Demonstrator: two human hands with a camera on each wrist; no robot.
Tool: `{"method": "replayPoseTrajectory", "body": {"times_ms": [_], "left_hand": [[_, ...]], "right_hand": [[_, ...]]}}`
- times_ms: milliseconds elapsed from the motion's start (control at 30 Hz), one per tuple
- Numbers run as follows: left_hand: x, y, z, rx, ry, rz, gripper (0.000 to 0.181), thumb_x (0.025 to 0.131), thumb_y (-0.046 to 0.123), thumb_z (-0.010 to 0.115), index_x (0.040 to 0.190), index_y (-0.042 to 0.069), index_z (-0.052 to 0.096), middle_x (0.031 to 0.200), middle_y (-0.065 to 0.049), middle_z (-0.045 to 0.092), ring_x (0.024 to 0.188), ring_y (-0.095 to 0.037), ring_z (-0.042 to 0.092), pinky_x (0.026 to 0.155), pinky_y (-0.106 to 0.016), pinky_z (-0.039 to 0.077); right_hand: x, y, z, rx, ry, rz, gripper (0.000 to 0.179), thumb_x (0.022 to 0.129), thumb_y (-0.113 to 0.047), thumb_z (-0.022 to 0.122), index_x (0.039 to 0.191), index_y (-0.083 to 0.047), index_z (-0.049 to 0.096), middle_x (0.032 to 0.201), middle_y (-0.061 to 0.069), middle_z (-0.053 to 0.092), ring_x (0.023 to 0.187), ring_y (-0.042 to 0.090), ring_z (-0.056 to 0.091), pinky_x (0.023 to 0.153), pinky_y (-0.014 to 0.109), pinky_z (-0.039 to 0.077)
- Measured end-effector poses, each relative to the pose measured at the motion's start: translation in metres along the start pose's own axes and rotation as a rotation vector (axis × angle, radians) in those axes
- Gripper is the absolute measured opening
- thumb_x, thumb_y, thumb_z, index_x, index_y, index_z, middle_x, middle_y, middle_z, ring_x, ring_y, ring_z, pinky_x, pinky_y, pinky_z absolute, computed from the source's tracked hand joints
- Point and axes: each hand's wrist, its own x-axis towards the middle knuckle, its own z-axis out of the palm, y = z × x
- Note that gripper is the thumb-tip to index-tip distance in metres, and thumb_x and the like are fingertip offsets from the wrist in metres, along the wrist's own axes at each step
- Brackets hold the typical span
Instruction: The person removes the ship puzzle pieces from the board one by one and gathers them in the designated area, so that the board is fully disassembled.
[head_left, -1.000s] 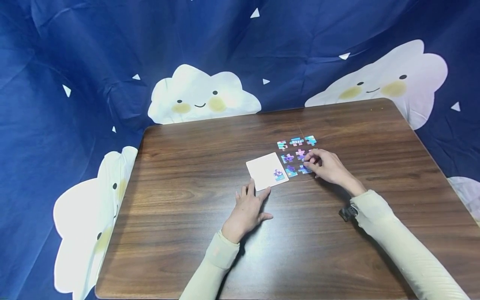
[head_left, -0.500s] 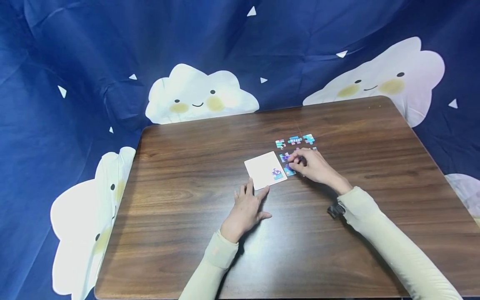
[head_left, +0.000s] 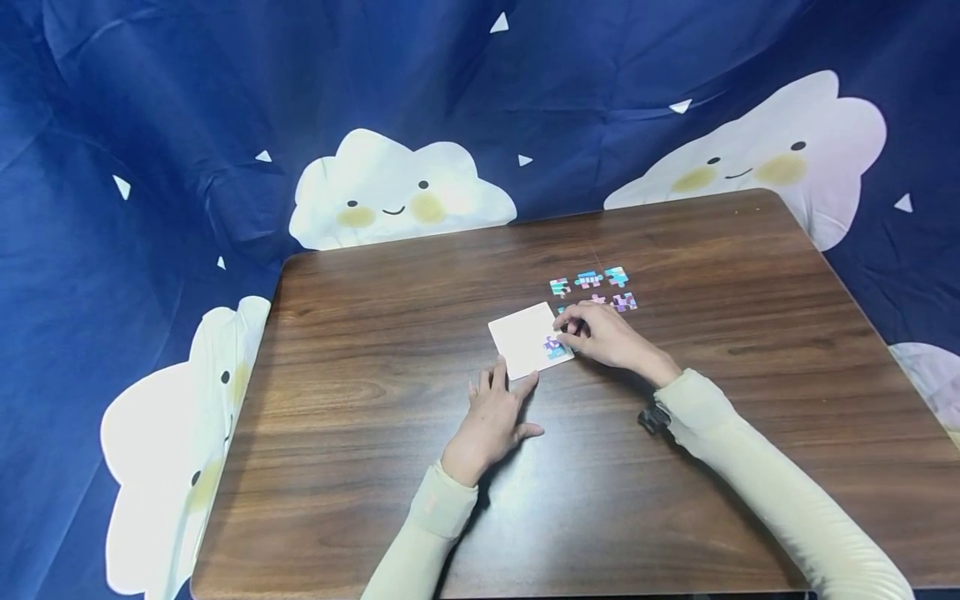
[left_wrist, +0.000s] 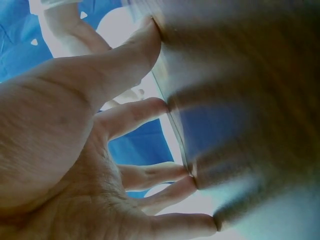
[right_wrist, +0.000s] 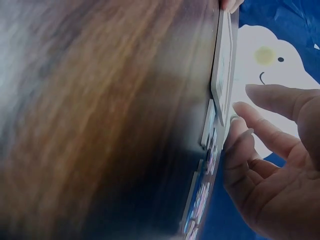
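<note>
A square white board (head_left: 517, 337), apparently a puzzle tray, lies flat on the table. One purple-and-blue jigsaw piece (head_left: 553, 350) is in its lower right corner. My left hand (head_left: 489, 425) has its fingers spread, with fingertips at the board's near edge; the left wrist view shows them extended to the surface. Above the board's right edge, beside that piece, hovers my right hand (head_left: 617, 337). In the right wrist view its thumb and index finger (right_wrist: 265, 127) stand apart, and I see no piece between them. The right hand covers some of the loose pieces.
Loose jigsaw pieces (head_left: 588, 280) lie in rows right of the board, including a purple piece (head_left: 624, 302) in the second row. The brown wooden table (head_left: 360, 417) has rounded corners. Behind it hangs a blue cloth (head_left: 420, 67) with smiling clouds.
My right hand has moved left from over the right-hand loose pieces to the board's right edge, uncovering second-row pieces. My left hand has stayed at the near edge.
</note>
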Motion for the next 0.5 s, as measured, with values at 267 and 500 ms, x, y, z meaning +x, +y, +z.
{"method": "replayPoseTrajectory", "body": {"times_ms": [267,500], "left_hand": [[0.000,0.000,0.000,0.004,-0.006,-0.015,0.083,0.086,0.048,0.079,0.158,0.023,0.047,0.166,-0.034,0.026,0.144,-0.049,0.041,0.110,-0.074,0.041],[0.001,0.000,0.000,0.008,0.004,-0.013,0.083,0.085,0.048,0.080,0.157,0.023,0.048,0.165,-0.035,0.028,0.142,-0.049,0.043,0.109,-0.074,0.041]], "right_hand": [[0.003,-0.002,0.008,0.007,-0.013,-0.006,0.020,0.094,-0.014,0.075,0.111,-0.003,0.075,0.090,0.005,0.064,0.077,0.014,0.055,0.071,0.025,0.045],[0.004,-0.003,0.012,0.022,-0.037,0.015,0.023,0.094,-0.015,0.076,0.114,-0.002,0.074,0.092,0.007,0.063,0.077,0.012,0.054,0.071,0.023,0.045]]}}
